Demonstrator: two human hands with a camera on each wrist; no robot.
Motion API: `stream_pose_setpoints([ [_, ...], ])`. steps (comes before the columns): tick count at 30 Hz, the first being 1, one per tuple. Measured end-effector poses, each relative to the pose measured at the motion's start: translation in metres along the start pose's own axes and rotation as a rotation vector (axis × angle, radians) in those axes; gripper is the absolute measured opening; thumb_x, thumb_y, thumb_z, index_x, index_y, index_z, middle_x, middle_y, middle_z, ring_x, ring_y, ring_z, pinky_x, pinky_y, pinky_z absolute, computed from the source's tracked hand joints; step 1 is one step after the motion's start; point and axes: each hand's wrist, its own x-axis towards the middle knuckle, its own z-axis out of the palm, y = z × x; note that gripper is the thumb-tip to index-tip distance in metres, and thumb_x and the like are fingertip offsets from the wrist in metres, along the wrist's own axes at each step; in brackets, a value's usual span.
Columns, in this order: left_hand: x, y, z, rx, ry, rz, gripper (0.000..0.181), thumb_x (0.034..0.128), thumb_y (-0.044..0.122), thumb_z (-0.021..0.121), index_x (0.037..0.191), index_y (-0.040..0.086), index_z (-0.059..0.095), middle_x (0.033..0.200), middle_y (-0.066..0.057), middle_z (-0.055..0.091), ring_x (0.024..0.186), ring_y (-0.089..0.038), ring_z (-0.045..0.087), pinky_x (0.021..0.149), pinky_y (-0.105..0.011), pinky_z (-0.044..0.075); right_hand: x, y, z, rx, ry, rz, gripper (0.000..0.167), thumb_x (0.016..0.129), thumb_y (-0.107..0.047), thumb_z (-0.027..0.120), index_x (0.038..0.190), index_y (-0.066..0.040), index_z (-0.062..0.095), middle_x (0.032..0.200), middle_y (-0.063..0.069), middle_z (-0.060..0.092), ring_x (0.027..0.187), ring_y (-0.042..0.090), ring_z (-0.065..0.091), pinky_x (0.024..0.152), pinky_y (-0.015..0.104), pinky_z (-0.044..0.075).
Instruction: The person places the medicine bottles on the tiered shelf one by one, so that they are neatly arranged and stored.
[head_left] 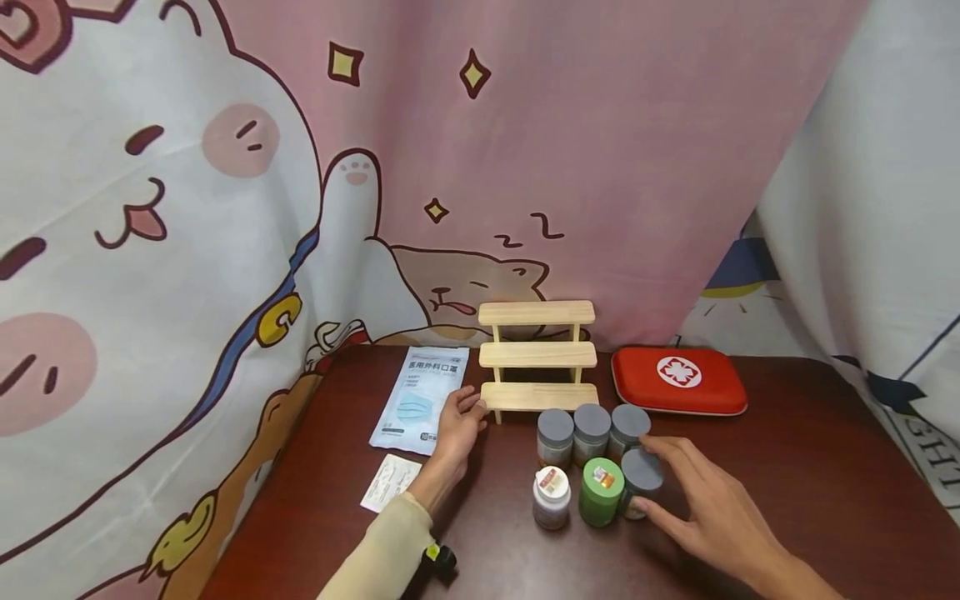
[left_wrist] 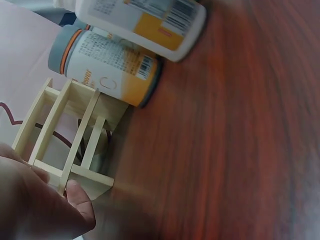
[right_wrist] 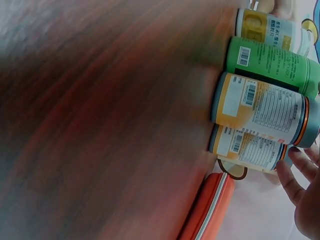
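A three-tier wooden display shelf (head_left: pixel 537 354) stands against the curtain. At the left end of its lowest plank is my left hand (head_left: pixel 459 425), thumb below and fingers above the plank in the left wrist view. My right hand (head_left: pixel 708 500) spans the side of a grey-lidded jar (head_left: pixel 642 471), thumb at its front. In the right wrist view, the fingertips (right_wrist: pixel 290 177) lie by the lid of the jar behind. Several grey-lidded jars (head_left: pixel 555 429) stand before the shelf. Nearer are a green jar (head_left: pixel 601 493) and a white bottle (head_left: pixel 551 500).
A red first-aid case (head_left: pixel 678 380) lies to the right of the shelf. Left of it are a blue-white mask packet (head_left: pixel 420 400) and a small white packet (head_left: pixel 391 482). A patterned curtain (head_left: pixel 660 150) rises at the back of the dark wooden table (head_left: pixel 517 558).
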Motion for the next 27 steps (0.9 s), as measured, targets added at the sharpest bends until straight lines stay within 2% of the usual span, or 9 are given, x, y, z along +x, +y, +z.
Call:
stream_pose_setpoints([
  [2, 0.001, 0.0, 0.0, -0.05, -0.002, -0.043, 0.047, 0.105, 0.006, 0.059, 0.148, -0.008, 0.045, 0.14, -0.026, 0.06, 0.102, -0.018, 0.067, 0.095, -0.036, 0.061, 0.0, -0.002, 0.001, 0.004, -0.012, 0.007, 0.085, 0.072, -0.044, 0.097, 0.144, -0.021, 0.058, 0.13, -0.006, 0.063, 0.106, 0.01, 0.063, 0.081, 0.044, 0.064],
  [5, 0.003, -0.001, -0.002, -0.115, -0.022, -0.091, 0.045, 0.1037, 0.003, 0.059, 0.145, -0.01, 0.048, 0.128, -0.019, 0.064, 0.096, -0.012, 0.064, 0.092, -0.028, 0.06, 0.0, -0.003, 0.002, 0.01, -0.005, -0.002, 0.085, 0.072, -0.039, 0.097, 0.145, -0.021, 0.058, 0.13, -0.006, 0.062, 0.105, 0.009, 0.063, 0.08, 0.042, 0.064],
  [8, 0.006, -0.002, -0.004, -0.155, -0.044, -0.119, 0.042, 0.1029, 0.0, 0.058, 0.143, -0.011, 0.052, 0.115, -0.011, 0.066, 0.093, -0.011, 0.063, 0.086, -0.021, 0.059, -0.001, -0.002, 0.002, 0.037, 0.012, -0.008, 0.085, 0.072, -0.034, 0.097, 0.146, -0.021, 0.057, 0.13, -0.006, 0.062, 0.104, 0.007, 0.062, 0.08, 0.028, 0.061],
  [11, 0.008, -0.003, -0.006, -0.182, -0.066, -0.14, 0.04, 0.1033, -0.001, 0.058, 0.142, -0.012, 0.053, 0.106, -0.006, 0.065, 0.093, -0.011, 0.064, 0.081, -0.017, 0.058, -0.003, -0.001, 0.004, 0.127, 0.021, 0.021, 0.087, 0.072, -0.026, 0.098, 0.147, -0.022, 0.056, 0.13, -0.007, 0.06, 0.104, 0.001, 0.056, 0.082, 0.011, 0.051],
  [14, 0.009, -0.003, -0.008, -0.192, -0.075, -0.16, 0.04, 0.104, 0.0, 0.058, 0.142, -0.012, 0.053, 0.101, -0.005, 0.064, 0.092, -0.012, 0.064, 0.079, -0.016, 0.057, -0.003, 0.0, 0.007, 0.233, 0.025, 0.054, 0.087, 0.072, -0.019, 0.099, 0.147, -0.021, 0.056, 0.129, -0.007, 0.059, 0.105, -0.003, 0.051, 0.082, 0.004, 0.044],
  [17, 0.009, -0.003, -0.008, -0.193, -0.076, -0.168, 0.04, 0.1044, 0.0, 0.058, 0.142, -0.012, 0.052, 0.101, -0.005, 0.063, 0.092, -0.011, 0.065, 0.08, -0.016, 0.058, -0.004, 0.001, 0.009, 0.259, 0.013, 0.092, 0.083, 0.075, -0.022, 0.098, 0.148, -0.023, 0.058, 0.129, -0.008, 0.061, 0.106, -0.005, 0.051, 0.082, 0.006, 0.046],
  [22, 0.009, -0.003, -0.006, -0.201, -0.079, -0.159, 0.039, 0.1045, 0.0, 0.057, 0.142, -0.012, 0.053, 0.102, -0.005, 0.062, 0.092, -0.011, 0.065, 0.082, -0.017, 0.058, -0.006, 0.001, 0.01, 0.214, -0.03, 0.177, 0.079, 0.079, -0.038, 0.094, 0.149, -0.031, 0.058, 0.129, -0.009, 0.066, 0.105, -0.005, 0.056, 0.079, 0.016, 0.055],
  [27, 0.011, -0.004, -0.005, -0.2, -0.068, -0.165, 0.038, 0.1041, 0.0, 0.057, 0.14, -0.011, 0.054, 0.101, -0.005, 0.063, 0.091, -0.011, 0.065, 0.08, -0.017, 0.058, -0.006, 0.0, 0.009, 0.228, -0.019, 0.187, 0.076, 0.078, -0.036, 0.095, 0.145, -0.029, 0.062, 0.125, -0.008, 0.07, 0.102, -0.004, 0.057, 0.077, 0.02, 0.056],
])
